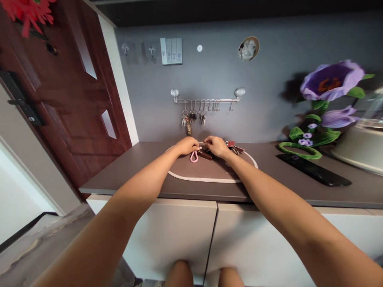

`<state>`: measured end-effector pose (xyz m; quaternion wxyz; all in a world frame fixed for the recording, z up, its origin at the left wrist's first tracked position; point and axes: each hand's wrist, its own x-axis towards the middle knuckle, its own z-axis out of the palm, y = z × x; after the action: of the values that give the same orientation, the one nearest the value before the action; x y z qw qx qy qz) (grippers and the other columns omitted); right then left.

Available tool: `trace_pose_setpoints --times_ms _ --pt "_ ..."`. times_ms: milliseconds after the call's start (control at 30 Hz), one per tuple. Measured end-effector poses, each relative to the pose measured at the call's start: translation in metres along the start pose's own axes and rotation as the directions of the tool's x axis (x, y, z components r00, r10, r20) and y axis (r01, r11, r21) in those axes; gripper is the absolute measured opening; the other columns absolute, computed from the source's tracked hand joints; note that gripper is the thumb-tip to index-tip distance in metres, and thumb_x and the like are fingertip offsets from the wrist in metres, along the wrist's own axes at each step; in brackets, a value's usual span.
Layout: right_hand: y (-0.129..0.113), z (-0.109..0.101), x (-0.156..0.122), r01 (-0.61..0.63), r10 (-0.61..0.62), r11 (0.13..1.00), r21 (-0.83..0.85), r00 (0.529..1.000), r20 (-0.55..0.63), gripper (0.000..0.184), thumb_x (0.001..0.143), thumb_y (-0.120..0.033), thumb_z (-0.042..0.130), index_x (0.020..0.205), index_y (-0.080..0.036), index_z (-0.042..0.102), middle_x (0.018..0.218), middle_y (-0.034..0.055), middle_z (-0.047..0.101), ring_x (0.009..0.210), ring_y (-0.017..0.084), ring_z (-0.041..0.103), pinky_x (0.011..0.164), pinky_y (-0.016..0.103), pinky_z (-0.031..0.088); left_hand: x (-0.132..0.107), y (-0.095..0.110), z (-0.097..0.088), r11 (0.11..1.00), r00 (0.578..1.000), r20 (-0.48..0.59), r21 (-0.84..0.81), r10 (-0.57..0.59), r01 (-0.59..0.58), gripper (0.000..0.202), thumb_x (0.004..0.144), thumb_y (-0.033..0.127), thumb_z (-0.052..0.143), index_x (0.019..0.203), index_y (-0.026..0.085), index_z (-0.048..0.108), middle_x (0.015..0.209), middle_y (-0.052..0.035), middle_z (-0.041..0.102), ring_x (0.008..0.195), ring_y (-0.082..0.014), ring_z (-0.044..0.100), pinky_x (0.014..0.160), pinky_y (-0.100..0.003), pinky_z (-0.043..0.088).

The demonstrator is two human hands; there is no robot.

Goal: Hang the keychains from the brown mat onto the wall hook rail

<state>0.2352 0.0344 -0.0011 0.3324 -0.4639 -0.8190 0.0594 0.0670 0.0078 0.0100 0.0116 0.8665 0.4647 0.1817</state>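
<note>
Both my hands reach out over an oval brown tray point(209, 173) with a pale rim on the dark counter. My left hand point(187, 146) is closed in a pinch on a key bunch with a pink loop point(194, 156) hanging below it. My right hand point(217, 146) is closed too, gripping the same bunch from the other side, by a brown leather tag point(205, 155). More keys with a red fob point(233, 146) lie on the tray just right of my right hand.
A chrome hook rail point(206, 100) on the grey wall carries several key bunches point(189, 119). A black flat object point(314, 170) and purple artificial flowers point(329, 95) sit at the right. A dark wooden door point(66, 95) stands at the left. White cabinet doors point(179, 235) are below.
</note>
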Motion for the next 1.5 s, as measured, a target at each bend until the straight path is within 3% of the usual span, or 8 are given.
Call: trace_pose_setpoints --times_ms 533,733,867,1033,1167,1300,1500 --pt "-0.002 0.008 0.006 0.038 -0.037 0.999 -0.008 0.999 0.028 0.021 0.074 -0.013 0.05 0.089 -0.016 0.064 0.088 0.0055 0.066 0.081 0.015 0.058 0.078 0.023 0.041 0.0 0.002 -0.003 0.994 0.993 0.042 0.024 -0.111 0.11 0.019 0.067 0.015 0.047 0.066 0.011 0.066 0.057 -0.0008 0.062 0.049 -0.0077 0.046 0.05 -0.019 0.031" --pt "-0.003 0.007 0.005 0.039 -0.039 0.999 0.005 0.999 0.027 0.02 0.074 -0.013 0.05 0.087 -0.017 0.064 0.088 0.0054 0.066 0.08 0.015 0.058 0.076 0.023 0.041 0.0 -0.003 -0.005 0.991 0.992 -0.045 0.051 -0.119 0.121 0.019 0.067 0.015 0.046 0.066 0.01 0.064 0.059 -0.0008 0.06 0.051 -0.0078 0.046 0.05 -0.019 0.031" --pt "-0.004 0.006 0.004 0.036 -0.036 0.999 0.0 0.999 0.037 0.021 0.074 -0.012 0.049 0.087 -0.017 0.064 0.085 0.0052 0.066 0.077 0.014 0.058 0.074 0.023 0.041 0.001 -0.005 -0.007 0.991 0.985 -0.11 -0.03 -0.131 0.129 0.017 0.069 0.016 0.046 0.068 0.011 0.063 0.066 -0.002 0.062 0.059 -0.0091 0.051 0.055 -0.019 0.035" --pt "-0.006 0.006 0.003 0.044 -0.044 0.999 -0.001 0.999 0.032 0.02 0.075 -0.014 0.049 0.089 -0.016 0.064 0.087 0.0066 0.066 0.078 0.015 0.058 0.075 0.024 0.041 0.002 -0.007 -0.008 0.947 0.95 -0.186 -0.25 -0.249 0.2 0.011 0.069 0.018 0.053 0.067 0.011 0.061 0.068 -0.0027 0.062 0.062 -0.0102 0.053 0.061 -0.021 0.04" --pt "-0.006 0.005 0.003 0.05 -0.05 0.999 0.0 0.998 0.033 0.019 0.075 -0.014 0.049 0.087 -0.016 0.064 0.087 0.0061 0.066 0.079 0.015 0.058 0.075 0.023 0.041 0.003 -0.007 -0.007 0.815 0.912 -0.174 -0.532 -0.371 0.23 0.007 0.071 0.017 0.056 0.068 0.011 0.058 0.065 -0.0022 0.059 0.06 -0.0089 0.052 0.064 -0.024 0.043" --pt "-0.006 0.005 0.002 0.057 -0.058 0.998 0.017 0.998 0.027 0.02 0.076 -0.015 0.048 0.088 -0.016 0.063 0.084 0.0055 0.066 0.078 0.014 0.058 0.076 0.024 0.041 0.004 -0.003 -0.01 0.532 0.886 -0.076 -0.822 -0.457 0.204 0.005 0.075 0.01 0.054 0.069 0.011 0.054 0.069 -0.0031 0.06 0.065 -0.008 0.057 0.073 -0.026 0.047" --pt "-0.009 0.003 0.001 0.059 -0.054 0.993 0.102 0.997 -0.052 0.022 0.076 -0.016 0.047 0.094 -0.017 0.059 0.091 0.0052 0.064 0.08 0.014 0.057 0.078 0.026 0.04 0.004 0.003 -0.017 0.183 0.888 -0.039 -0.982 -0.459 0.052 0.011 0.077 0.001 0.047 0.071 0.009 0.051 0.08 -0.0079 0.063 0.072 -0.0107 0.061 0.074 -0.028 0.049"
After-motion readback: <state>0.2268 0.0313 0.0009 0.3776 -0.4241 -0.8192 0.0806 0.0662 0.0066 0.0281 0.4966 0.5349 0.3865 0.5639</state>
